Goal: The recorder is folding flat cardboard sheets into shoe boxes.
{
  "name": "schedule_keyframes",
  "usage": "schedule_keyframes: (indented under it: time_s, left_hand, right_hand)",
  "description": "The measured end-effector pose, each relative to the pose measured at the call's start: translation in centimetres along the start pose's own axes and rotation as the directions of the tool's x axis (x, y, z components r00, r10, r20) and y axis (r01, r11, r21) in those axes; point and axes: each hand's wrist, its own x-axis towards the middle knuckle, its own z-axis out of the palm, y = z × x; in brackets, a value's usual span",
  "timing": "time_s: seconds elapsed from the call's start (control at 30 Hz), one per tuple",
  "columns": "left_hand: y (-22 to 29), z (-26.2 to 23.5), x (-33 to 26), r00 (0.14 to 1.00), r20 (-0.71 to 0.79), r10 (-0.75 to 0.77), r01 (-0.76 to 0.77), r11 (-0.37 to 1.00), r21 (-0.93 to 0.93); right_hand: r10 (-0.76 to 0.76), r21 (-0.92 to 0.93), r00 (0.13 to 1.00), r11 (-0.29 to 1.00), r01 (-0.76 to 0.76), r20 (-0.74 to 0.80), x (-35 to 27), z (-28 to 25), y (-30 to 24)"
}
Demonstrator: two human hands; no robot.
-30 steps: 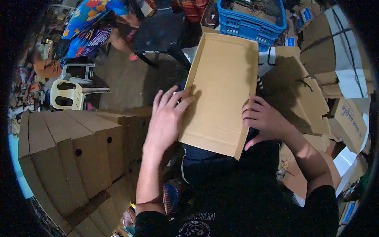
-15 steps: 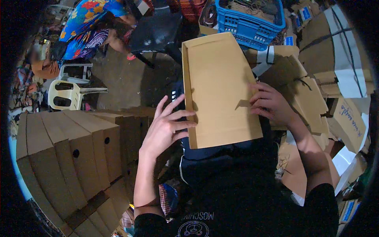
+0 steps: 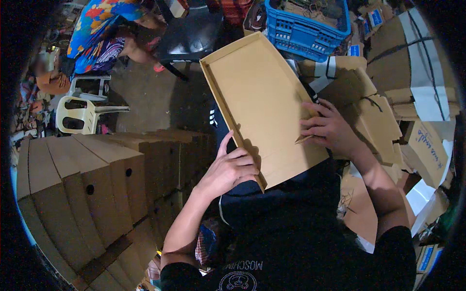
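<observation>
A shallow tan cardboard box tray (image 3: 262,97) rests slanted over my lap, its far end tipped to the left. Low walls stand along its left, far and right sides; at the near edge I see no raised wall. My left hand (image 3: 230,169) grips the left wall close to the near corner, fingers curled inside, one finger stretched along the outside. Over the right wall, my right hand (image 3: 330,127) has its fingers bent into the tray. A small folded cardboard tab (image 3: 304,139) sticks out beneath those fingertips, and its lower part lies in shadow.
Rows of stacked cardboard boxes (image 3: 92,194) rise at my left. Flattened cardboard (image 3: 374,121) and a strapped bundle (image 3: 403,63) lie at my right. Ahead are a blue crate (image 3: 310,31), a black chair (image 3: 191,36), a cream plastic chair (image 3: 75,115) and a seated person (image 3: 104,36).
The tray has turned counterclockwise, its far end swinging left and its near end right. My left hand has gone from spread fingers to a grip lower on the left wall.
</observation>
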Motion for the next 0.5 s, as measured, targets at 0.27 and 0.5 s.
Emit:
schedule_keyframes:
  time_s: [0.27,0.5]
  left_hand:
    - [3.2,-0.1,1.0,0.988,0.143,0.052,-0.083,0.972,0.22]
    - [1.7,1.0,3.7,0.999,-0.01,-0.05,0.05,0.997,0.05]
  right_hand:
    - [0.012,0.007,1.0,1.0,-0.012,-0.013,-0.1,0.5,-0.3]
    - [-0.004,-0.038,0.999,0.999,0.005,0.032,-0.7,1.5,0.2]
